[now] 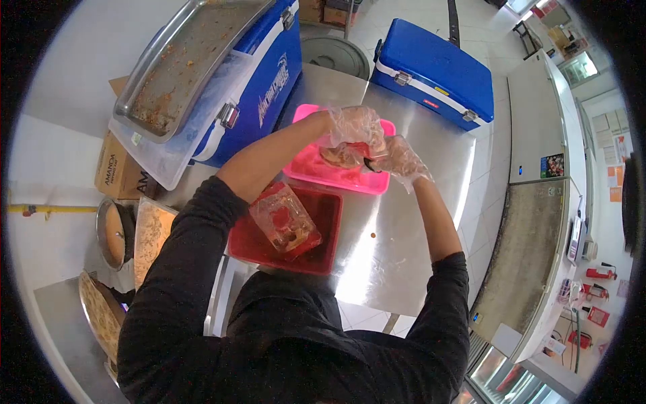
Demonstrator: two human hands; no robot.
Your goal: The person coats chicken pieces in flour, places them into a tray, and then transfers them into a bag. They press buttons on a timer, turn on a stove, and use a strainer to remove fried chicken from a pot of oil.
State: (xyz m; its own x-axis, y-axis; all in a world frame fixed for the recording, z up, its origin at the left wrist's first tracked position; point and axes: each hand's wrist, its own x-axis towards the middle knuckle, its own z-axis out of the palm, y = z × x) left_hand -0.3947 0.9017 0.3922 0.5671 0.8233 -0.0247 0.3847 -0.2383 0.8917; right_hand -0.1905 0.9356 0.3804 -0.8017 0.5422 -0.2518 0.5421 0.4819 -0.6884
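Both hands wear clear plastic gloves and meet over a bright pink tray (303, 168). My left hand (354, 128) is closed, fingers bent down at a red piece (358, 148); what it grips is mostly hidden. Close against it, my right hand (402, 160) is also closed, with a small dark bit (369, 163) showing at its fingertips. Just below the hands is a brownish, roundish item (338, 157), too small to name. Nearer my body, a red tub (330, 252) holds a clear plastic package (285, 217) with red and brown contents.
A blue cooler (434, 71) stands at the steel table's (397, 256) far right. Another blue cooler (269, 87) is at left, beside a food-stained metal tray (182, 67) and a translucent plastic lid (168, 151). Cardboard boxes (116, 165) and a metal bowl (113, 232) are farther left.
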